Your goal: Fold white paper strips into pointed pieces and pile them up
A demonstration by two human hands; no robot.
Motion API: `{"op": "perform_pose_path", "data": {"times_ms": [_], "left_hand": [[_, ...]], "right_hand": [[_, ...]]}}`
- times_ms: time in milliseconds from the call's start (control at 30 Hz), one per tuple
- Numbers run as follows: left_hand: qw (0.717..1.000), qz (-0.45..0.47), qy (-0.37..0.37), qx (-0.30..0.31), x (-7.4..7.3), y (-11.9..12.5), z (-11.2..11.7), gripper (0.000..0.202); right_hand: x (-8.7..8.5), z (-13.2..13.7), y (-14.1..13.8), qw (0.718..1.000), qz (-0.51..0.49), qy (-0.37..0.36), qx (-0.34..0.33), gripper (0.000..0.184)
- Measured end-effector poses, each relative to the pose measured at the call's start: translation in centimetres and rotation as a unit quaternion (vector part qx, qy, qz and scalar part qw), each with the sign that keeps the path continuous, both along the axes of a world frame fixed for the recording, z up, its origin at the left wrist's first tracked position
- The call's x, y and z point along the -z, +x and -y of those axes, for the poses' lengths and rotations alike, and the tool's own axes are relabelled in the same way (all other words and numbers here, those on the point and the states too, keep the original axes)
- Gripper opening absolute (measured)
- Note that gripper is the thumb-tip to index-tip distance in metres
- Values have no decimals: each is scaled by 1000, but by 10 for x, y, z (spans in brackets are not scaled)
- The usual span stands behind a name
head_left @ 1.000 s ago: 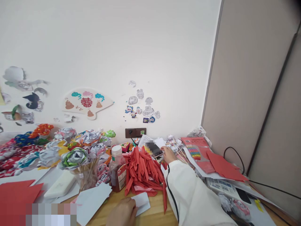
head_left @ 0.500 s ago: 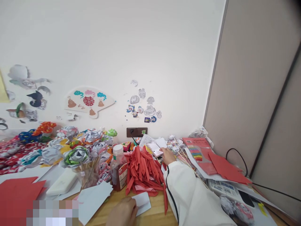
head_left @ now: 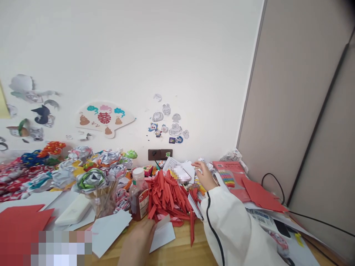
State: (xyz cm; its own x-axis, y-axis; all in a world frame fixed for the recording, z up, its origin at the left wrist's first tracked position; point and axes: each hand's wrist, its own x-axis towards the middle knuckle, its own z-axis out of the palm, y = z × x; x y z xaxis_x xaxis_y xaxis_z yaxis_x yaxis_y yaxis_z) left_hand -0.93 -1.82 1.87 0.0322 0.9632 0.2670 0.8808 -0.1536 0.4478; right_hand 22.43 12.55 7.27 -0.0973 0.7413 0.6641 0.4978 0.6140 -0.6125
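My left hand is low in the view, its fingers closed at the left edge of a small white piece of paper over the wooden table. A paler flap shows along the paper's top edge. My right hand, in a white sleeve with a black stripe, is raised with fingers apart and nothing in them. Just left of it a phone with a lit screen leans among papers. Between the two hands lies a heap of folded red paper strips. Beside that heap stands a bottle with a white cap.
Many folded paper flowers fill the left side, some on sticks in a clear cup. A white power bank, white sheets and red paper lie in front. At right are a red packet, red sheets and black cables.
My right hand has drawn back from the phone, where its fingers touched the screen, and moved right with the fingers spreading. My left hand has shifted slightly up at the white paper.
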Motion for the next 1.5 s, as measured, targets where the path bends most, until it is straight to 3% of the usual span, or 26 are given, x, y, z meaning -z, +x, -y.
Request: {"op": "perform_pose_path", "data": {"times_ms": [67, 133, 267, 400, 633, 767, 1000, 1267, 1500], "left_hand": [[994, 67, 81, -18, -1, -3, 1, 26], [983, 142, 112, -32, -3, -4, 2, 25], [958, 282, 54, 19, -6, 2, -1, 27], [928, 364, -38, 69, 2, 8, -8, 30], [909, 390, -113, 92, 12, 6, -14, 30], [905, 386, -150, 99, 12, 6, -11, 29], [908, 358, -166, 140, 12, 6, -8, 27], [882, 387, -226, 147, 18, 16, -4, 36], [882, 385, -212, 169, 14, 25, 1, 36]], "right_hand": [[-2, 21, 0, 999, -40, -7, -26, 34], [2, 44, -4, 996, -42, -15, -73, 32], [20, 87, -21, 981, 87, 2, -173, 37], [41, 108, -35, 966, 158, 32, -203, 28], [60, 109, -37, 966, 115, 79, -218, 17], [68, 106, -36, 971, 78, 74, -211, 9], [77, 103, -34, 970, 107, 49, -213, 11], [94, 97, -37, 975, 4, -89, -205, 14], [103, 97, -43, 958, -100, -202, -175, 20]]}}
